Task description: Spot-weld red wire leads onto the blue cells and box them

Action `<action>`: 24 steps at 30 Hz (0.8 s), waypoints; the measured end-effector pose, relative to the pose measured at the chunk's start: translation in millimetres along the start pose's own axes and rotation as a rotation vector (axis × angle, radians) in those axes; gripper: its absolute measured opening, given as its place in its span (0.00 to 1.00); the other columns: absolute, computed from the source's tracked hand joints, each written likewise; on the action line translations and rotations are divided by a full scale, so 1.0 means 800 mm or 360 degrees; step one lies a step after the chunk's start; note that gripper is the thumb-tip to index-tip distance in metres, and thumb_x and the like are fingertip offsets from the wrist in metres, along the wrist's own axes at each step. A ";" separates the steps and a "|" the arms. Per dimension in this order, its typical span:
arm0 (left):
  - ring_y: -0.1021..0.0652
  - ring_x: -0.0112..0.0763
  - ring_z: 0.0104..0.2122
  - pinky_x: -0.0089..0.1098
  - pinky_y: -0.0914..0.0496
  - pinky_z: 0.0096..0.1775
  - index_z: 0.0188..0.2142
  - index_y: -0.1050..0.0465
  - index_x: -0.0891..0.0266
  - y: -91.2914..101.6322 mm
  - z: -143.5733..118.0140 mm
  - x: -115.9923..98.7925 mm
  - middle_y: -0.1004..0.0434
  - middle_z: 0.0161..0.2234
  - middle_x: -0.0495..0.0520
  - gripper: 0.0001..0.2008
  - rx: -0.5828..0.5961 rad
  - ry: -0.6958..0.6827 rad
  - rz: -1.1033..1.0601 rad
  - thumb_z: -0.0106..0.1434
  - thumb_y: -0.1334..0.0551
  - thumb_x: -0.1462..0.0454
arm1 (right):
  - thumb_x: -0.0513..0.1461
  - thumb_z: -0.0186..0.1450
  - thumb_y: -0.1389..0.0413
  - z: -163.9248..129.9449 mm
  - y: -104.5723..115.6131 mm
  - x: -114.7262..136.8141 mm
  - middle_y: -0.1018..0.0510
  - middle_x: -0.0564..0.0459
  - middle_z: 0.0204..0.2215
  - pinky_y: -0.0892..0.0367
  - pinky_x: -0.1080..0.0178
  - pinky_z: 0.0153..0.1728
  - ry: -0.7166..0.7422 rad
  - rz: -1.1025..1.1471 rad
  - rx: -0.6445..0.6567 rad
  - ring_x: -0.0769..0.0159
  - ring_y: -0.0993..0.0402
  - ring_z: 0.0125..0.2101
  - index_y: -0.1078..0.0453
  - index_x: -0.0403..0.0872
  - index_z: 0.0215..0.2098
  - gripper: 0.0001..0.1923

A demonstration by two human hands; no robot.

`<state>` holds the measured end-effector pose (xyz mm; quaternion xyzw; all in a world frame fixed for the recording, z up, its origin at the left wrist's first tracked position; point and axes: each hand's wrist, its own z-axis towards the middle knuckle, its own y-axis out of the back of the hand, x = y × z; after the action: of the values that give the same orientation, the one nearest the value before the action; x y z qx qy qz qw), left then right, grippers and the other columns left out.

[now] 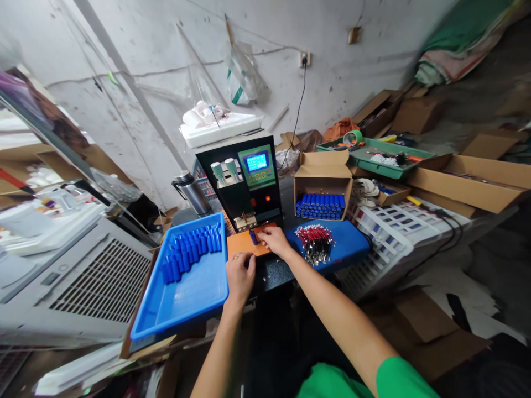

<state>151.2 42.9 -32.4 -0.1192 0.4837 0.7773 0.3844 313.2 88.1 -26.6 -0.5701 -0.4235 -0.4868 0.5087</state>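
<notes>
- The left hand (239, 275) rests curled at the near edge of the orange plate (240, 245), it seems to steady it; whether it grips something I cannot tell.
- Left of it, the blue tray (186, 293) keeps cells within reach.
- Beyond, the right hand (272, 239) pinches a blue cell (253, 237) under the welder (249, 182); wires (315, 243) lie to its right.
</notes>
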 end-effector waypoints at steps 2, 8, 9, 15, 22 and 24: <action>0.23 0.35 0.33 0.36 0.31 0.40 0.33 0.24 0.61 -0.002 0.004 0.002 0.21 0.32 0.54 0.11 -0.0007 0.0069 -0.0076 0.65 0.42 0.58 | 0.43 0.59 0.40 -0.003 0.004 0.001 0.31 0.56 0.16 0.43 0.71 0.18 0.0025 0.0011 0.0077 0.72 0.38 0.17 0.32 0.44 0.23 0.13; 0.22 0.33 0.30 0.33 0.29 0.34 0.37 0.24 0.62 -0.014 0.022 0.004 0.21 0.32 0.55 0.13 0.0039 0.0293 -0.0458 0.63 0.41 0.55 | 0.46 0.55 0.38 -0.012 0.013 -0.004 0.28 0.55 0.21 0.39 0.69 0.22 0.0223 -0.0050 0.0345 0.69 0.34 0.22 0.27 0.42 0.31 0.14; 0.22 0.33 0.30 0.33 0.29 0.34 0.36 0.25 0.62 -0.017 0.024 0.004 0.21 0.32 0.55 0.13 0.0047 0.0304 -0.0498 0.64 0.41 0.55 | 0.46 0.55 0.38 -0.013 0.013 -0.005 0.28 0.55 0.21 0.39 0.69 0.23 0.0252 -0.0064 0.0345 0.69 0.34 0.22 0.27 0.42 0.31 0.14; 0.22 0.33 0.31 0.33 0.28 0.35 0.36 0.26 0.61 -0.028 0.034 0.009 0.22 0.33 0.55 0.12 0.0120 0.0205 -0.0521 0.65 0.42 0.56 | 0.46 0.56 0.40 -0.011 0.011 -0.006 0.29 0.55 0.22 0.38 0.68 0.24 0.0326 -0.0063 0.0290 0.69 0.34 0.23 0.29 0.43 0.30 0.13; 0.22 0.34 0.35 0.34 0.27 0.38 0.38 0.27 0.61 -0.020 0.029 0.006 0.25 0.35 0.56 0.10 0.0065 0.0091 -0.0455 0.65 0.43 0.59 | 0.46 0.55 0.39 -0.011 0.015 -0.002 0.31 0.56 0.19 0.42 0.69 0.22 0.0264 -0.0059 0.0287 0.70 0.37 0.20 0.29 0.43 0.28 0.13; 0.23 0.37 0.43 0.36 0.26 0.43 0.40 0.26 0.62 -0.018 0.026 0.004 0.26 0.42 0.59 0.09 -0.0025 0.0019 -0.0364 0.64 0.43 0.61 | 0.47 0.53 0.39 -0.011 0.017 0.000 0.32 0.57 0.18 0.44 0.69 0.20 0.0202 0.0039 0.0237 0.71 0.39 0.19 0.29 0.43 0.27 0.14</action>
<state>163.1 65.6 -32.8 -0.1812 0.4631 0.7312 0.4669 325.1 77.4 -28.8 -0.5037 -0.4184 -0.4829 0.5814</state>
